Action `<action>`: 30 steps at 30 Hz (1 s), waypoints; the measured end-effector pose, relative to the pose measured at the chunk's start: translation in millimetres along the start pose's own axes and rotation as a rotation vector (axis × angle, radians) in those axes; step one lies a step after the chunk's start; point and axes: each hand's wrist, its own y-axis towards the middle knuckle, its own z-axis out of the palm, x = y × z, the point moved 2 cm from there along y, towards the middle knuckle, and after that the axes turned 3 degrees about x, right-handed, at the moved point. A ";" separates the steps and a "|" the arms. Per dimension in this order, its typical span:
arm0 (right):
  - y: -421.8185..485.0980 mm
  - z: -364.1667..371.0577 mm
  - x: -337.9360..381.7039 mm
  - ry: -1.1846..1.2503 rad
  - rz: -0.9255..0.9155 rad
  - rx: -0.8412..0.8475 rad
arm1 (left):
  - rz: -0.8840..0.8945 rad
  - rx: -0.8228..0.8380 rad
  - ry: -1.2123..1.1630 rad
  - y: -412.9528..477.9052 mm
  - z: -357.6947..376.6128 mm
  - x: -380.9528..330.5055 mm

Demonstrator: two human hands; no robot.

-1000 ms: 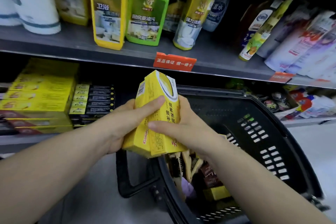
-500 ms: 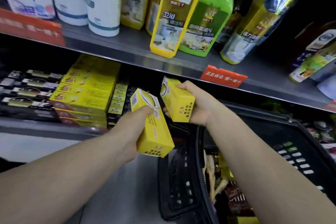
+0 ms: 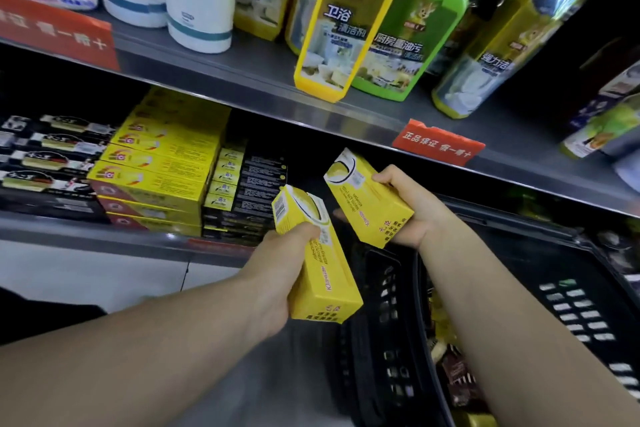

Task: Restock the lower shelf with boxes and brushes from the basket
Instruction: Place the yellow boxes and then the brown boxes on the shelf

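- Left hand grips one yellow box; thumb lies across the upper face, fingers wrap beneath. The box projects beyond the hand at both ends.
- Long axis of this box runs from lower right, near the wrist, up and left toward the shelf; its barcoded end points at the lower shelf.
- Right hand holds a second yellow box, fingers curled over the far long edge, palm under the near end. Most of the box extends left of the hand.
- This second box is tilted, long axis rising up and left, its end with a round window facing the shelf opening.
- The two boxes are close but apart, both in the air in front of the lower shelf and above the left rim of the black basket.
- On the lower shelf: stacked yellow cartons, with black-and-yellow packs just right of them.
- Basket contents are dim; the items cannot be identified.
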 end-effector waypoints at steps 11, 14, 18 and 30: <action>2.9 20.0 5.1 -0.142 0.054 -0.015 | -0.027 -0.118 -0.108 16.5 -22.0 -17.9; 7.3 42.2 -4.5 -0.140 0.013 0.096 | 0.018 -0.049 -0.079 16.4 -22.1 -20.8; 3.2 46.2 -13.1 -0.107 -0.109 0.183 | 0.027 0.021 0.086 15.1 -26.9 -20.9; 15.1 38.0 7.4 -0.503 -0.161 0.042 | 0.048 0.103 0.170 17.0 -33.1 -17.9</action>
